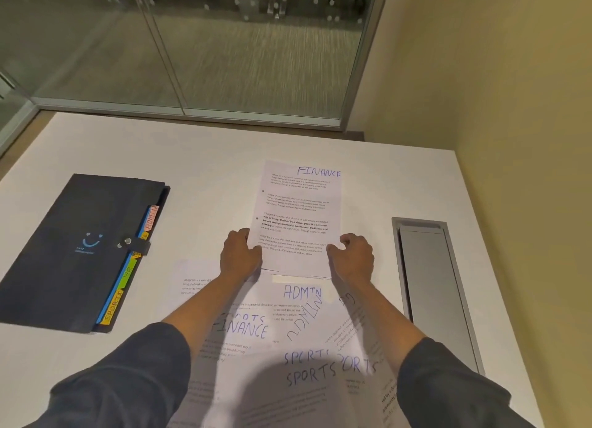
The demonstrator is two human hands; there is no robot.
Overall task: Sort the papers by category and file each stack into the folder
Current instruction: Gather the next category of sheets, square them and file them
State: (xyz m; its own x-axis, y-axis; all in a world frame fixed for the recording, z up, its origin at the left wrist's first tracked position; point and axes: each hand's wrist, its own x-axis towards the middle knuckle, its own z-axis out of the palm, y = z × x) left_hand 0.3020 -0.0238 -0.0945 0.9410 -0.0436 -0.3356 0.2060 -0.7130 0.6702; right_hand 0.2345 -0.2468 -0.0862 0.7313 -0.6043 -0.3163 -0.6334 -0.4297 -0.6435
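I have both hands — left hand [240, 254], right hand [352, 256] — pinching the lower edges of the FINANCE sheet [299, 216] on the tabletop [400, 184], beyond the loose papers [298, 347]. Risk, I judge: sheets beneath dragging along — mixing categories. The folder [80, 251] lies closed, far left.

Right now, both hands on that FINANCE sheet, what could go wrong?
1. The FINANCE sheet, pinched near its bottom corners by the left hand and right hand, could sag or crease.
2. Another FINANCE page lies under overlapping ADMIN and SPORTS pages in the loose pile; it may be missed or misfiled.
3. The folder is strapped shut on the left; freeing a hand to open it may drop the sheet.
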